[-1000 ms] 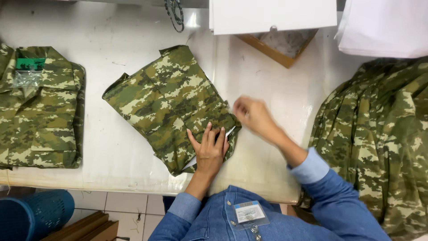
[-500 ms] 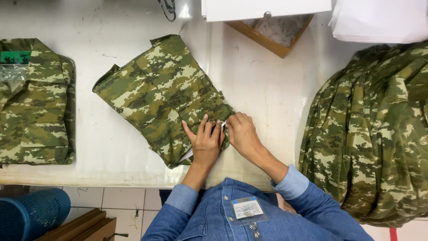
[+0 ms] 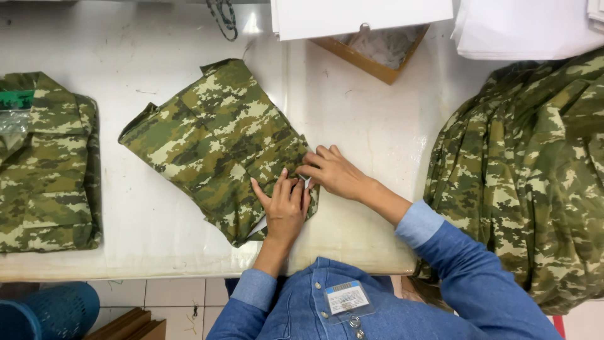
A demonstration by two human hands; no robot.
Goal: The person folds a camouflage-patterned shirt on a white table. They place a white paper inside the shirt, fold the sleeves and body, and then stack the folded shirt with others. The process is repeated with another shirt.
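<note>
Left hand: your left hand (image 3: 284, 208) lies flat and open, fingers spread and pointing away from you, pressing down on the near right corner of the folded camouflage garment (image 3: 217, 141); it grips nothing.
Right hand: your right hand (image 3: 333, 171) sits just to the right of the left one, fingers curled toward the garment's right edge; the fingertips (image 3: 306, 170) touch the fabric beside a small white slip (image 3: 306, 182), and you cannot tell from this view whether they pinch it.
Far left: a second folded camouflage piece (image 3: 44, 164) lies on the white table (image 3: 157, 220), well apart from your hands, with a green tag (image 3: 16, 99) and a clear plastic patch near its top.
Centre: the folded camouflage garment lies turned at an angle on the table, its near corner under your left palm, close to the table's front edge.
Top centre: a dark cord (image 3: 221, 17) hangs onto the table; right of it lie white sheets (image 3: 358, 16) partly over a shallow cardboard box (image 3: 377, 53).
Far right: a large pile of camouflage fabric (image 3: 522, 176) spills over the table's right end, near your right forearm.
Below the table: a blue basket (image 3: 47, 311) stands on the tiled floor at the left.
Yourself: blue denim sleeves, and a clear badge holder (image 3: 346, 298) on your chest.
</note>
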